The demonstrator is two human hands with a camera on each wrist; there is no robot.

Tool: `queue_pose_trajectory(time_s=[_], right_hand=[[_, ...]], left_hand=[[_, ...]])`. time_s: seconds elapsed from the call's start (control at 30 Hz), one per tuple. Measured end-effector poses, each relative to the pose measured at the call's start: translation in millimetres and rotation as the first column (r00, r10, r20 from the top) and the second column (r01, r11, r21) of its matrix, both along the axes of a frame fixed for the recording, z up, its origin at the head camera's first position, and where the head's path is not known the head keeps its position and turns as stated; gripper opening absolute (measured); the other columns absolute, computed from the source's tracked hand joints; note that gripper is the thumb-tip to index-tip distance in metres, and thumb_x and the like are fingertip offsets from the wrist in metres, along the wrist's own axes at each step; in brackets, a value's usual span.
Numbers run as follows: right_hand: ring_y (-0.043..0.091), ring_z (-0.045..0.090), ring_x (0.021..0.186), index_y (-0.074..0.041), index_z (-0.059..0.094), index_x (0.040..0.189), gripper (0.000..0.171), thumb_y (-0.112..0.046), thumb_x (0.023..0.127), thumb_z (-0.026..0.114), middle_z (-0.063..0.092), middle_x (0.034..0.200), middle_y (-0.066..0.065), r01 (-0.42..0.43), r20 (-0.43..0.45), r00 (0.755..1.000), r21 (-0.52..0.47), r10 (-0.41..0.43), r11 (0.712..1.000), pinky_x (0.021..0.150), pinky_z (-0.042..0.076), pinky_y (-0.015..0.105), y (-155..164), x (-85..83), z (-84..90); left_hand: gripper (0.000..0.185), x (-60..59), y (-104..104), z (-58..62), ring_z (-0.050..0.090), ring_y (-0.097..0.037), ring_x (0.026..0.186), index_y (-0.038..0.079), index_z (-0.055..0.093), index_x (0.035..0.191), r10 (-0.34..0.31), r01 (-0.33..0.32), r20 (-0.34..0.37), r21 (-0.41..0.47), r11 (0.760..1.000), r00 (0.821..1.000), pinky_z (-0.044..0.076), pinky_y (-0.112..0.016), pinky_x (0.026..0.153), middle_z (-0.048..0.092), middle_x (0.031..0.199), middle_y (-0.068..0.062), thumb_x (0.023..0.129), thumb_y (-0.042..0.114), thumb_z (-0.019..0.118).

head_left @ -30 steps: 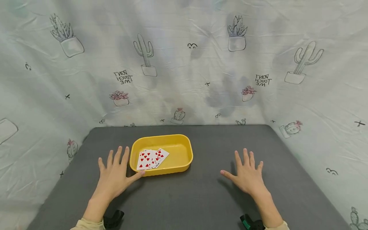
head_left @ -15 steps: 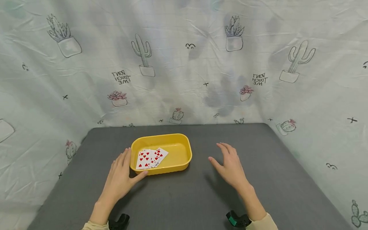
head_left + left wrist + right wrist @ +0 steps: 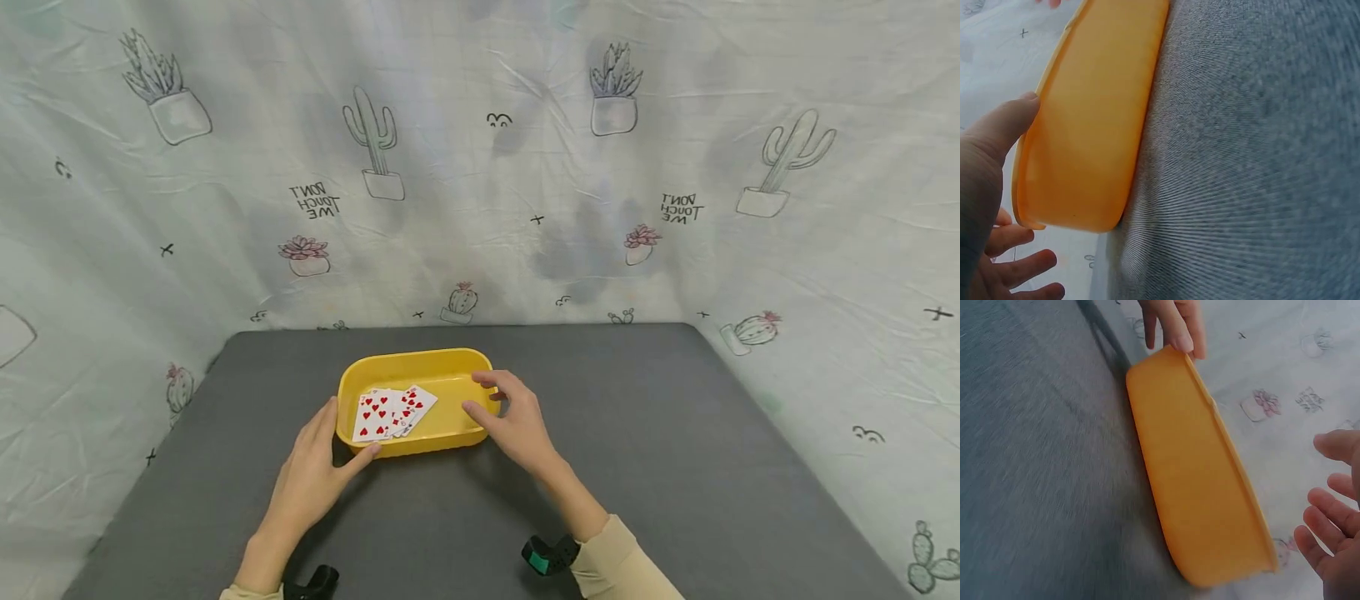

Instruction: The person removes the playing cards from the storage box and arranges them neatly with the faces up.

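A yellow tray (image 3: 431, 446) stands on the grey table, with several playing cards (image 3: 378, 415) fanned out in its left half; red hearts show on the upper ones. My left hand (image 3: 311, 475) is at the tray's near left corner. In the left wrist view its thumb (image 3: 1019, 115) lies at the rim, while the loosely bent fingers (image 3: 1025, 269) reach past the tray's end. Over the right end of the tray hovers my right hand (image 3: 521, 425), thumb and fingers spread apart with nothing between them. The right wrist view shows a gap between its fingers (image 3: 1329, 522) and the rim.
The grey tabletop (image 3: 637, 467) stretches around the tray. Behind it and along both sides hangs a pale curtain (image 3: 450, 167) printed with cacti. A black wrist device (image 3: 551, 554) sits below each hand.
My right hand has moved left from the open table to the tray's right end, its fingers bending a little. My left hand has closed in on the left corner. Tray and cards have stayed put.
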State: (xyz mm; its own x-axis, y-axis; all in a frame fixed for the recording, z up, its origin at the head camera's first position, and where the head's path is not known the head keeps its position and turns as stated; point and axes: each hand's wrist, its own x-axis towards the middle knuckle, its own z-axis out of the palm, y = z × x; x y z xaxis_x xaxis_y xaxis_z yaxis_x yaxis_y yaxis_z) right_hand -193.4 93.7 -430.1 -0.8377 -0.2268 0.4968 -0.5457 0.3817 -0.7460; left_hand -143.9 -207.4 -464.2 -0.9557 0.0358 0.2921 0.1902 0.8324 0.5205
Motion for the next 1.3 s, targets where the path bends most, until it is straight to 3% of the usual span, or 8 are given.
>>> queue_pose_trajectory(time_s=[0.13, 0.33, 0.63, 0.77, 0.93, 1.3], right_hand=[[0.030, 0.058, 0.107, -0.004, 0.067, 0.120, 0.036, -0.015, 0.087, 0.078, 0.066, 0.116, 0.006, -0.045, 0.054, 0.997, -0.127, 0.052, 0.991, 0.090, 0.050, 0.048, -17.8, -13.0, -5.4], [0.038, 0.057, 0.109, 0.003, 0.066, 0.119, 0.037, -0.008, 0.086, 0.078, 0.065, 0.116, 0.018, -0.118, 0.142, 0.978, -0.225, 0.152, 0.967, 0.091, 0.047, 0.056, -38.3, -32.8, -9.0], [0.031, 0.059, 0.112, -0.002, 0.064, 0.127, 0.043, -0.009, 0.087, 0.077, 0.064, 0.122, 0.019, -0.197, 0.252, 0.930, -0.269, 0.267, 0.943, 0.092, 0.050, 0.038, -61.2, -58.9, -12.2], [0.032, 0.058, 0.113, -0.004, 0.066, 0.127, 0.044, -0.012, 0.086, 0.079, 0.065, 0.122, 0.012, -0.221, 0.305, 0.906, -0.251, 0.293, 0.943, 0.090, 0.051, 0.031, -73.5, -63.2, -15.5], [0.029, 0.057, 0.115, -0.010, 0.067, 0.128, 0.047, -0.019, 0.085, 0.081, 0.066, 0.123, 0.001, -0.284, 0.374, 0.869, -0.160, 0.325, 0.945, 0.088, 0.051, 0.030, -90.0, -65.9, -18.6], [0.024, 0.056, 0.116, -0.016, 0.062, 0.136, 0.063, -0.013, 0.078, 0.086, 0.063, 0.127, -0.011, -0.369, 0.528, 0.780, -0.045, 0.335, 0.928, 0.087, 0.051, 0.028, -103.4, -76.6, -24.4]], left_hand=[[0.106, 1.0, 1.1, -0.2, 0.031, -0.044, 0.136, 0.001, 0.017, 0.157, 0.000, 0.000, 0.017, 0.016, 1.000, 1.000, 0.034, -0.066, 0.099, 0.029, 0.153, -0.025, 0.086, 0.067, 0.061], [0.106, 2.0, 1.3, -0.9, 0.032, -0.044, 0.136, 0.002, 0.018, 0.157, 0.007, -0.007, 0.020, 0.016, 1.000, 1.000, 0.033, -0.066, 0.100, 0.030, 0.153, -0.024, 0.086, 0.067, 0.061], [0.104, 3.6, -1.5, -0.2, 0.032, -0.044, 0.135, 0.004, 0.018, 0.157, 0.023, -0.023, 0.013, 0.034, 0.999, 1.000, 0.033, -0.067, 0.100, 0.031, 0.153, -0.023, 0.086, 0.065, 0.063], [0.104, 3.3, -1.0, -1.1, 0.033, -0.044, 0.134, 0.004, 0.018, 0.157, 0.022, -0.023, 0.008, 0.038, 0.999, 1.000, 0.033, -0.067, 0.099, 0.031, 0.153, -0.023, 0.086, 0.064, 0.063], [0.103, 3.1, -1.6, -3.1, 0.034, -0.044, 0.133, 0.005, 0.019, 0.157, 0.018, -0.018, -0.007, 0.040, 0.999, 1.000, 0.034, -0.067, 0.099, 0.032, 0.153, -0.022, 0.086, 0.063, 0.065], [0.103, 0.5, -0.4, -2.9, 0.035, -0.043, 0.133, 0.002, 0.023, 0.156, 0.028, -0.029, 0.014, 0.043, 0.999, 0.999, 0.036, -0.067, 0.096, 0.032, 0.153, -0.021, 0.085, 0.067, 0.062]])
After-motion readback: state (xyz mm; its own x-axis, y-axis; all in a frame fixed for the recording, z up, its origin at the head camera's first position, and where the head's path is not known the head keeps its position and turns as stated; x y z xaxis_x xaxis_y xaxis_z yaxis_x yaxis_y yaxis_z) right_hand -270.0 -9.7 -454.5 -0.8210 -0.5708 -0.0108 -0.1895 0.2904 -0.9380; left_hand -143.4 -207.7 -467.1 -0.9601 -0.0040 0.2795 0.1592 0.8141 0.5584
